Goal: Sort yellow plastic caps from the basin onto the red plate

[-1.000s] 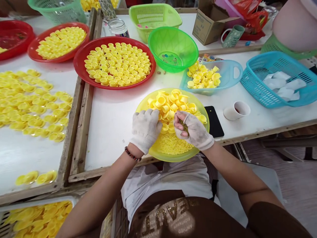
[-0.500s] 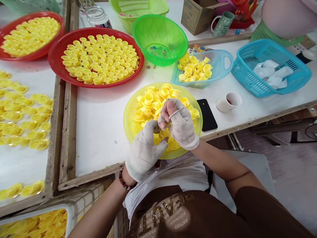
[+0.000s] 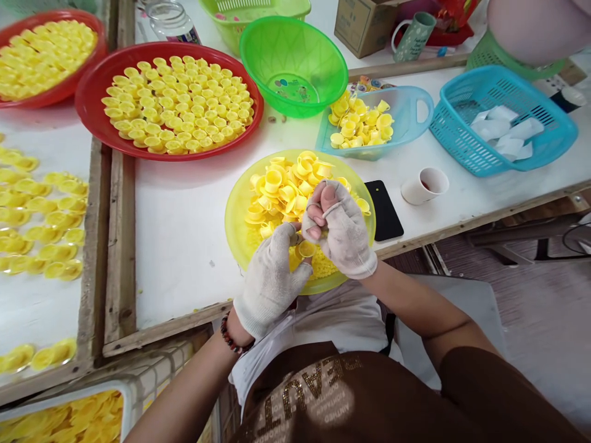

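Note:
Both hands wear white gloves with bare fingertips and are over a yellow bowl [image 3: 237, 243] heaped with yellow cup-shaped pieces [image 3: 284, 184]. My left hand [image 3: 274, 271] holds one yellow cup piece [image 3: 306, 248] between thumb and fingers, its round opening facing up. Just right of it, my right hand [image 3: 339, 227] is closed, thumb pressed against curled fingers; what it grips, if anything, is hidden. Small yellow bits [image 3: 323, 267] lie in the near part of the bowl, below the hands.
Red trays [image 3: 168, 155] [image 3: 95, 64] of yellow cups stand at the left. Behind are a green bowl [image 3: 295, 67] and a blue tray [image 3: 406, 114] with cups. Rightward lie a black phone [image 3: 385, 212], a paper cup [image 3: 418, 187] and a blue basket [image 3: 489, 147].
The camera view has shifted slightly. My right hand has moved a little away from my left, and the yellow cup piece in my left hand shows more clearly.

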A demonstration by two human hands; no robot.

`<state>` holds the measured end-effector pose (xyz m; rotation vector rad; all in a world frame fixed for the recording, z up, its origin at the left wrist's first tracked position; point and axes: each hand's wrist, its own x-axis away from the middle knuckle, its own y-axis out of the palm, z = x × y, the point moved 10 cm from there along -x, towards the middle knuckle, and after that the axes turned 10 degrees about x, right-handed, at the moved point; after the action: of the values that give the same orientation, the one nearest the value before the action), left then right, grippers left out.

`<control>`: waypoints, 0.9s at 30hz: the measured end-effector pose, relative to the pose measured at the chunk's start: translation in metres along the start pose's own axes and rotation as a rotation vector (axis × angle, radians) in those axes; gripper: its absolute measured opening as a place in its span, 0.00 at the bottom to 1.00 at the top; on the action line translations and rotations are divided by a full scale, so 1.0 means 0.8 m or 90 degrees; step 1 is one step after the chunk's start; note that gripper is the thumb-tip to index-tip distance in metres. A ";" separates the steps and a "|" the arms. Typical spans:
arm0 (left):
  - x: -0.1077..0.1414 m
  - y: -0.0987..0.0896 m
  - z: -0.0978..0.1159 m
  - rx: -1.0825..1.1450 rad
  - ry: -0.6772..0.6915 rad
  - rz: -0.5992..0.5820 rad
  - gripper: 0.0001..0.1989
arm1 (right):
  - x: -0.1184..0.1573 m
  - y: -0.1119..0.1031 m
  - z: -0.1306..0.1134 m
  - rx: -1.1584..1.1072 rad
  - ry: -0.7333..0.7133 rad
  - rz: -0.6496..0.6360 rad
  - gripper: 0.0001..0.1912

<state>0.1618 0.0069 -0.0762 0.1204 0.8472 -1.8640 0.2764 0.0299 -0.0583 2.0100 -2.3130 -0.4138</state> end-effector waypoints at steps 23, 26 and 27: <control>0.046 -0.141 -0.025 -0.177 -0.073 0.160 0.12 | 0.067 0.021 0.002 0.936 -0.289 -0.406 0.12; 0.083 -0.212 -0.076 -0.297 -0.213 0.204 0.12 | 0.082 0.031 0.021 1.013 -0.347 -0.459 0.14; 0.097 -0.238 -0.094 -0.345 -0.260 0.221 0.12 | 0.085 0.033 0.026 1.029 -0.360 -0.470 0.15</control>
<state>-0.0554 0.0326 -0.0725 -0.4139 0.9398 -1.2271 0.2359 -0.0298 -0.0816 3.7342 -2.0709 1.6810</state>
